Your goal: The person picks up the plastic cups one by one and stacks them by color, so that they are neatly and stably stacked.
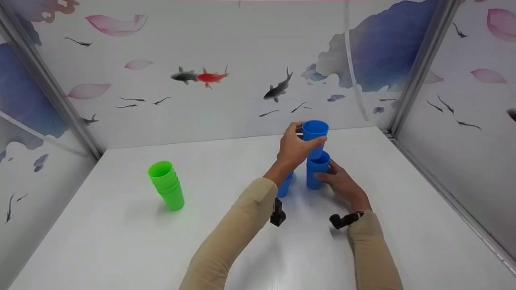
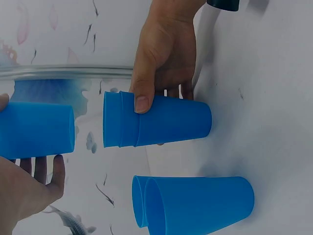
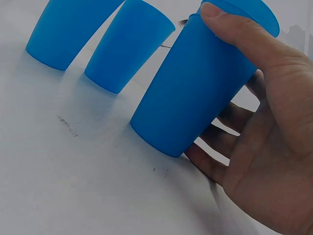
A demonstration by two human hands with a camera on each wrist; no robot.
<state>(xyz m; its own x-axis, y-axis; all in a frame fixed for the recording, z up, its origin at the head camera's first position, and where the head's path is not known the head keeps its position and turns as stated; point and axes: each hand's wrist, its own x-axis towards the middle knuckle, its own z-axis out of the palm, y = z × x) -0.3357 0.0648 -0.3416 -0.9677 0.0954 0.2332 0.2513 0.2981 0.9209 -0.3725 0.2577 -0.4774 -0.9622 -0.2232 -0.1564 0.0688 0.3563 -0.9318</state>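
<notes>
My left hand [image 1: 296, 147] grips a blue cup [image 1: 312, 135] and holds it up, mouth upward, with the thumb across its front. Right below it, my right hand [image 1: 342, 183] holds a stack of nested blue cups [image 1: 314, 179] upright on the table. In the left wrist view the raised cup's [image 2: 36, 129] base points at the stack's [image 2: 171, 120] rim, with a gap between them. Two more blue cups stand side by side close to the stack, one nearer [image 3: 127, 46] and one farther [image 3: 71, 32] in the right wrist view; my left hand and forearm partly hide them in the head view.
A stack of nested green cups [image 1: 173, 195] stands on the left side of the white table [image 1: 121, 241]. Printed panels with fish and petals [image 1: 242, 40] enclose the table at the back and both sides, joined by metal corner posts [image 1: 421, 68].
</notes>
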